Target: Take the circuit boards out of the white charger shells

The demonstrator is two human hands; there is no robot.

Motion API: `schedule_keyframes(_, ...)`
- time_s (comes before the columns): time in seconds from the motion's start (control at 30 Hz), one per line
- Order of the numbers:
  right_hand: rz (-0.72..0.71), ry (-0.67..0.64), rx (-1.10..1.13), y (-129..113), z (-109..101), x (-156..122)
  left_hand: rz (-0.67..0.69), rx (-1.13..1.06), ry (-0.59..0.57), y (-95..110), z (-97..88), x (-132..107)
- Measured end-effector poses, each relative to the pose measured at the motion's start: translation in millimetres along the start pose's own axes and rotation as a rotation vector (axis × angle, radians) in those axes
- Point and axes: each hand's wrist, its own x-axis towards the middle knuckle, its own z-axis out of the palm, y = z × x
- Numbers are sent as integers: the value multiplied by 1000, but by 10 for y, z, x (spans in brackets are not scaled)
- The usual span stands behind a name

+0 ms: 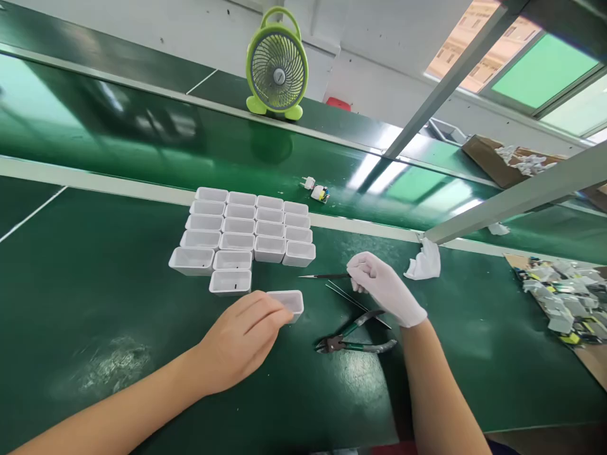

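My bare left hand grips a small white plastic case, open at the top, by its near side. In a white glove, my right hand pinches dark-handled tweezers whose pale tip points left toward the cases. Beyond my left hand stand rows of similar white cases, open side up. Small dark pieces show inside a few of the nearer ones, such as the case closest to my left hand. Green-handled cutting pliers lie below my right hand, partly over thin metal rods.
A crumpled white glove lies by the metal post. On the lower green strip sit a plug and small circuit board. A green fan stands at the back. Circuit parts are heaped on cardboard at right; a brown box is behind.
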Motion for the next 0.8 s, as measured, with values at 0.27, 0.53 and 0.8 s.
schedule_keyframes(0.27, -62, 97, -293, 46, 110, 29, 36, 61, -36, 35, 23, 2)
schedule_keyframes(0.53, -105, 82, -354, 65, 100, 31, 25, 51, -32, 7, 35, 19)
schedule_keyframes(0.8, -169, 129, -390, 124, 95, 65, 16, 43, -54, -5, 57, -13)
